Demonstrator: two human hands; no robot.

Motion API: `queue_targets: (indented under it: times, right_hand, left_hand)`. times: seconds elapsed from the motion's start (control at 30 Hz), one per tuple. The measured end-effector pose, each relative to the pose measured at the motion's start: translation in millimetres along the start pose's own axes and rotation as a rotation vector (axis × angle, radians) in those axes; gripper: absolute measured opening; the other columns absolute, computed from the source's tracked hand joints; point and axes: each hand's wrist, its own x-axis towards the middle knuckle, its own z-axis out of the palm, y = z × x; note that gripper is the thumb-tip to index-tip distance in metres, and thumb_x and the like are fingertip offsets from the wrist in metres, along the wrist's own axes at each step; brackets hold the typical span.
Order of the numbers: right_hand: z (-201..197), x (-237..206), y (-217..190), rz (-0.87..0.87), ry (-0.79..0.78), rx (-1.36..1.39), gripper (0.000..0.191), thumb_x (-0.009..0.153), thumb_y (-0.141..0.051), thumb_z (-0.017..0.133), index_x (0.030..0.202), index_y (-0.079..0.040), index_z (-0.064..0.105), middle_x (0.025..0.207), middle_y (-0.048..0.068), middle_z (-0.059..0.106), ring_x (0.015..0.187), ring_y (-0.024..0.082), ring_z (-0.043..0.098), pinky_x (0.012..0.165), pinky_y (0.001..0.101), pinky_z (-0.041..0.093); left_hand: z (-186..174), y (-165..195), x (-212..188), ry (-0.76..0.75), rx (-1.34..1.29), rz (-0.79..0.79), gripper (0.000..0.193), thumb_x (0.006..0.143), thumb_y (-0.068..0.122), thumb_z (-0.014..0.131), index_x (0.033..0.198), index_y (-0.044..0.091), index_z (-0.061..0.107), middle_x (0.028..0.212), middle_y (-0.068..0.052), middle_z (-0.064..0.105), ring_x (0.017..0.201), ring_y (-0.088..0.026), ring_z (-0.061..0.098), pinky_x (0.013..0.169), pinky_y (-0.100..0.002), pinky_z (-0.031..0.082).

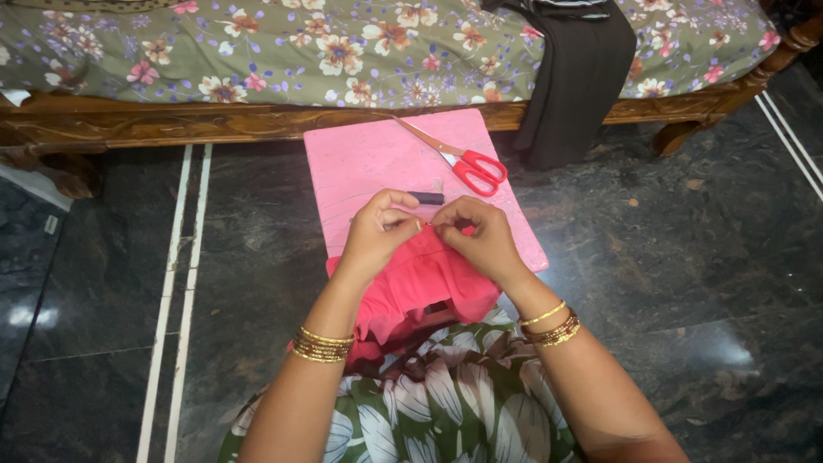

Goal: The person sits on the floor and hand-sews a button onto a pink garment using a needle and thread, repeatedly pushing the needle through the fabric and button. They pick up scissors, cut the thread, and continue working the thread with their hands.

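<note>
Both our hands, left hand (377, 231) and right hand (480, 236), pinch the red cloth (420, 279) closed-fingered; scissors (463, 160) lie at one o'clock on the pink board (360, 159).

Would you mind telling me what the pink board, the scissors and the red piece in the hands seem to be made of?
Pink board: probably matte plastic or laminate, flat with a faint speckle.
Scissors: glossy red handles, likely plastic, with metal-looking blades.
Red piece: soft woven cloth, since it folds and drapes; the left hand and right hand pinch its top edge.
</note>
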Motion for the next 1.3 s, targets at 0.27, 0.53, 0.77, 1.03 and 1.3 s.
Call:
queue_targets:
  times: [0.27, 0.53, 0.77, 1.03, 1.3]
  right_hand:
    - [2.6, -1.8, 6.7, 0.104, 0.021, 0.145, 0.009, 0.089, 0.003, 0.07, 0.096, 0.0, 0.072, 0.09, 0.001, 0.072, 0.078, 0.007, 0.065, 0.072, 0.0235, 0.055]
    - [4.0, -0.4, 11.5, 0.164, 0.047, 0.293, 0.013, 0.09, 0.003, 0.075, 0.101, 0.001, 0.071, 0.091, 0.001, 0.071, 0.077, 0.006, 0.064, 0.066, 0.0219, 0.055]
    - [3.7, 1.3, 12.6, 0.17, 0.015, 0.336, 0.016, 0.091, 0.003, 0.073, 0.106, 0.001, 0.069, 0.095, 0.002, 0.072, 0.08, 0.006, 0.066, 0.069, 0.0227, 0.056]
    - [0.8, 0.0, 5.0, 0.229, -0.026, 0.314, 0.017, 0.093, -0.002, 0.071, 0.11, 0.0, 0.071, 0.094, 0.002, 0.072, 0.08, 0.006, 0.065, 0.071, 0.0221, 0.055]
    - [-3.5, 0.6, 8.8, 0.217, -0.068, 0.298, 0.006, 0.099, -0.006, 0.065, 0.102, 0.0, 0.067, 0.089, -0.001, 0.067, 0.077, 0.005, 0.061, 0.071, 0.0221, 0.052]
  left_hand:
    - [-2.7, 2.9, -1.0, -0.029, -0.024, -0.029, 0.039, 0.087, -0.007, 0.067, 0.124, 0.002, 0.056, 0.097, -0.013, 0.076, 0.091, -0.011, 0.07, 0.081, -0.024, 0.054]
    - [-2.8, -5.9, 0.4, -0.031, 0.001, 0.03, 0.044, 0.086, -0.007, 0.07, 0.125, 0.004, 0.053, 0.096, -0.012, 0.076, 0.09, -0.011, 0.071, 0.079, -0.024, 0.054]
    - [-1.2, -5.9, 0.0, -0.023, 0.077, 0.062, 0.043, 0.087, -0.006, 0.071, 0.125, 0.004, 0.053, 0.094, -0.01, 0.077, 0.087, -0.009, 0.07, 0.077, -0.023, 0.052]
    - [2.1, 2.3, -2.6, -0.002, 0.187, 0.068, 0.04, 0.087, -0.001, 0.073, 0.123, 0.006, 0.055, 0.092, -0.006, 0.078, 0.078, -0.004, 0.064, 0.069, -0.021, 0.047]
    - [5.0, 8.4, -4.4, 0.026, 0.279, 0.075, 0.039, 0.086, 0.002, 0.075, 0.121, 0.007, 0.058, 0.088, -0.004, 0.078, 0.073, -0.003, 0.061, 0.067, -0.021, 0.047]
